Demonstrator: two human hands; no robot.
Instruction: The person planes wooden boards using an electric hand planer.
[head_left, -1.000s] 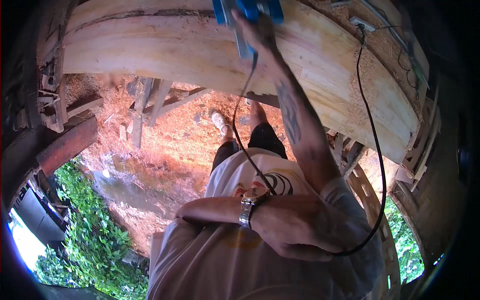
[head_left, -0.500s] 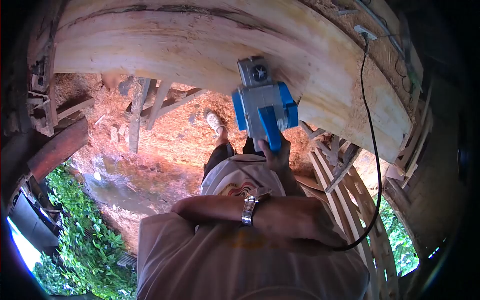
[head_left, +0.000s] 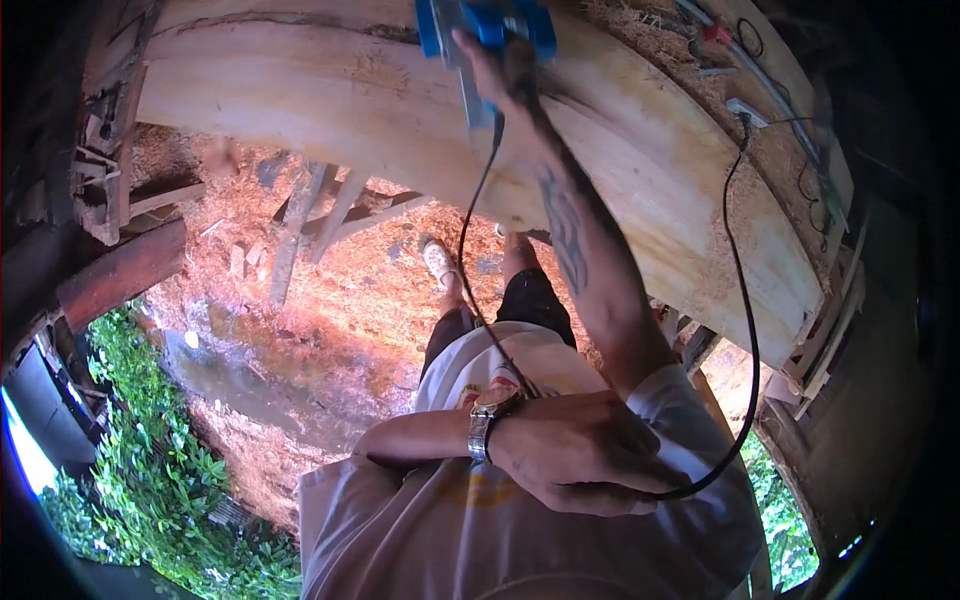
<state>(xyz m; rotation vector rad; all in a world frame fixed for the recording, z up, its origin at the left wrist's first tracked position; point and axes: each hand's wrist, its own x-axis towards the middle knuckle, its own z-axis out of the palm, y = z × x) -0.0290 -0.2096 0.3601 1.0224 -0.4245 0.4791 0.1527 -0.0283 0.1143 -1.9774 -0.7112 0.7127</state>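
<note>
The planer [head_left: 487,22] is on the board [head_left: 300,100]. It seems heavy and rigid, so it is best held firmly from its cord end, where the right hand [head_left: 507,78] grips. The left hand [head_left: 575,450] holds the flexible cord [head_left: 747,300].

Right arm [head_left: 590,250]: one, extended from about 4 o'clock toward 12, elbow nearly straight; forearm bears a dark tattoo [head_left: 565,235]. Right hand [head_left: 505,85]: at 12 o'clock, in a grip, one digit laid straight toward 11. Left arm [head_left: 415,440]: one, folded across the torso [head_left: 520,550], elbow at 7 o'clock, wrist at 6. Left hand [head_left: 570,450]: at 5 o'clock, back showing, fingers curled.
</note>
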